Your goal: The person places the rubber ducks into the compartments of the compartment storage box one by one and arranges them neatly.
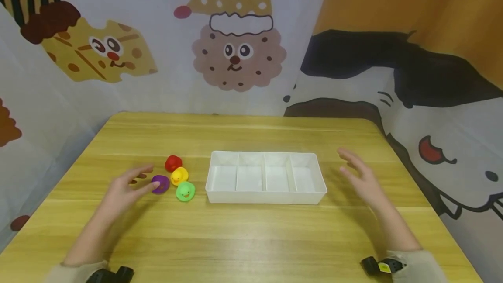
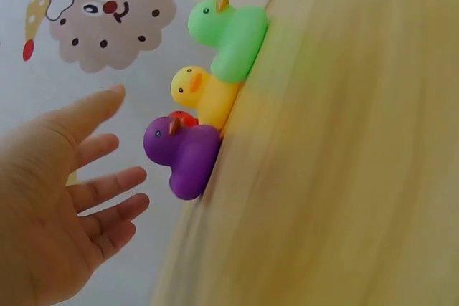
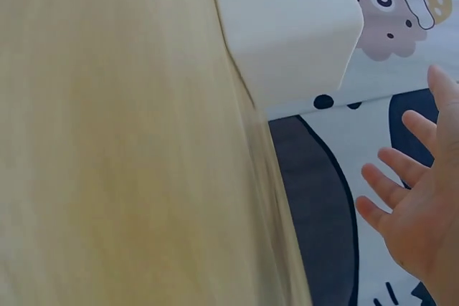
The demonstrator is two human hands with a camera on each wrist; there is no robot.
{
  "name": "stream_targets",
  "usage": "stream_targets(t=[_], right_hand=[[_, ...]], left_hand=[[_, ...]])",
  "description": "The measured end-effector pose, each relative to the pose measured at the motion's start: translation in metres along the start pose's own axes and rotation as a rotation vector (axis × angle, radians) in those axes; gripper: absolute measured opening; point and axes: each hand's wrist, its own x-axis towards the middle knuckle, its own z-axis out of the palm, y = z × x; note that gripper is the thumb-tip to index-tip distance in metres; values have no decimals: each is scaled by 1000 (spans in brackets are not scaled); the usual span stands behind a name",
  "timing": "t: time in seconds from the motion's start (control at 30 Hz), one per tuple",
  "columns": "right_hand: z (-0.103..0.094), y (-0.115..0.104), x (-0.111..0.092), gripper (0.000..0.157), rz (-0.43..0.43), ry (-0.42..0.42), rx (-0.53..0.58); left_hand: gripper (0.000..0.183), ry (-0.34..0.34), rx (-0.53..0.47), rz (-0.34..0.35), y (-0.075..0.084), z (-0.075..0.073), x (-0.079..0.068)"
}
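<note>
My left hand (image 1: 125, 189) hovers beside a purple toy duck (image 2: 185, 155), fingers spread and apart from it in the left wrist view. Close by that duck stand a yellow duck (image 1: 179, 176), a green duck (image 1: 185, 191) and a red duck (image 1: 173, 163); in the left wrist view the red one is mostly hidden. To their right is a white box (image 1: 263, 197) with bare compartments in a row. Past the box's right end, my right hand (image 1: 362, 182) is held up in the air with its fingers extended, touching nothing.
Everything stands on a wooden table (image 1: 243, 243). Behind it hangs a cloth (image 1: 157, 95) printed with cartoon figures, which also runs along both sides. A dark device is strapped at each wrist, the right one (image 1: 383, 266) near the table's front.
</note>
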Motion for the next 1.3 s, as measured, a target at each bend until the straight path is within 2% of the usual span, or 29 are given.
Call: stream_targets(t=[0.2,0.57,0.77,1.03,1.3], right_hand=[[7,4,0,47,38,-55,15],[18,13,-2,49,61,-108,93],[22,16,-2,48,85,-152,143],[29,18,-2,47,77,-179,223],[31,17,-3,46,98,-192,236]], left_hand=[[47,-4,0,-25,-6,6,-2],[39,24,12,-19,-12,15,-3],[34,50,5,5,-13,17,-2],[25,61,-23,11,-16,20,-2],[24,61,-29,3,-13,19,-3]])
